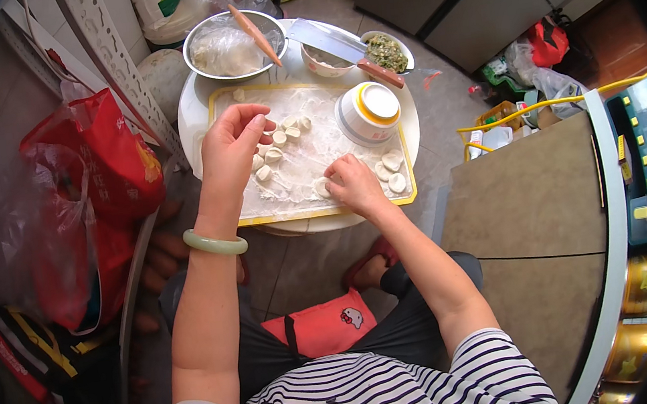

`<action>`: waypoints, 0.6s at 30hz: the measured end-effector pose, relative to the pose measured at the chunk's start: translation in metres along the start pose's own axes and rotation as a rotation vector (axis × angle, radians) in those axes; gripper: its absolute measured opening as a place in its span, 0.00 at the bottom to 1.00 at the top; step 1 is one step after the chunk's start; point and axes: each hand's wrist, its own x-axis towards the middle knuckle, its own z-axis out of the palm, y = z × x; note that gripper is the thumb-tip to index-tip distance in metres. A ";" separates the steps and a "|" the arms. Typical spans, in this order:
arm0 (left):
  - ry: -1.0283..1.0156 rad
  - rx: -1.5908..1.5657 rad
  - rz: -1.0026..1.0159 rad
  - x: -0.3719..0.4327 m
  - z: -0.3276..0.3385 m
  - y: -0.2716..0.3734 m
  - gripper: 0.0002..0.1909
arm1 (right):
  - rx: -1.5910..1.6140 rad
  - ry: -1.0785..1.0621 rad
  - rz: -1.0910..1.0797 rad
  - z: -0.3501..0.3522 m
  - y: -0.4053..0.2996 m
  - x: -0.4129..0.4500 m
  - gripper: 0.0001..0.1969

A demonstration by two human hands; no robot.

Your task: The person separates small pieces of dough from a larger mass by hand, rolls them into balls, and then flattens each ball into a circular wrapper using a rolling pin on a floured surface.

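Note:
My left hand (235, 135) is raised over the left part of a floured board with a yellow rim (325, 212); its fingers are curled, and whether they hold anything cannot be told. Several small dough pieces (273, 155) lie beside and partly behind it. My right hand (356, 184) rests low over the board, fingertips on a flattened dough piece (323, 188). To its right lie several flattened dough rounds (392, 161). An upturned white bowl (366, 115) stands at the board's right side.
Behind the board are a metal bowl (200, 72) with bagged dough and a wooden rolling pin (255, 35), a cleaver (328, 42) across a patterned bowl (324, 67), and a bowl of green filling (385, 53). Red bags (111, 149) stand left, a brown-topped cabinet (522, 195) right.

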 end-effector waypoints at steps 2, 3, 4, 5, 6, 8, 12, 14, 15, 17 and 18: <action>-0.005 0.007 -0.007 -0.001 0.001 -0.001 0.08 | 0.046 -0.039 0.072 0.000 0.000 0.001 0.08; -0.009 0.011 -0.009 -0.001 0.002 0.000 0.08 | 0.090 -0.074 0.141 -0.001 0.001 0.002 0.08; -0.011 0.010 -0.009 -0.001 0.002 0.000 0.08 | 0.089 -0.074 0.143 -0.003 0.004 0.004 0.08; -0.009 0.010 -0.007 -0.001 0.002 0.000 0.08 | 0.160 -0.043 0.159 -0.008 0.009 0.007 0.07; -0.005 0.011 -0.005 -0.001 0.002 0.000 0.08 | 0.232 -0.015 0.174 -0.012 0.011 0.008 0.06; -0.006 0.000 -0.007 0.000 0.003 0.000 0.08 | 0.100 0.106 0.039 -0.019 0.015 0.007 0.06; -0.003 0.030 -0.035 -0.001 0.002 0.001 0.08 | 0.030 0.157 -0.110 -0.028 0.007 -0.001 0.06; 0.000 0.023 -0.026 -0.001 0.002 0.002 0.08 | 0.132 0.153 -0.062 -0.027 0.010 0.000 0.06; -0.001 0.018 -0.014 -0.001 0.002 0.003 0.09 | 0.052 0.219 -0.086 -0.024 0.014 0.005 0.10; -0.009 0.028 -0.018 0.000 0.001 0.003 0.09 | -0.106 0.356 -0.134 -0.011 0.020 0.018 0.17; -0.011 0.032 -0.023 0.000 0.001 0.002 0.09 | -0.155 0.239 -0.118 0.001 0.023 0.022 0.25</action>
